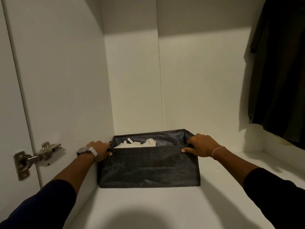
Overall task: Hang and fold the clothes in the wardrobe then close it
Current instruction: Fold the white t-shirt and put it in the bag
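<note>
**Both hands on the fabric bin**

Dark grey fabric bin [149, 167] on the white wardrobe shelf [148, 207], pushed against the left wall; left hand [99, 150] curled over the bin's near left corner, right hand [200, 145] clasping the near right rim, thumb on the front panel; pale folded clothes [140, 143] lying inside, low in the bin; dark garment [280, 71] hanging at upper right; metal door hinge [35, 157] at left.
</note>
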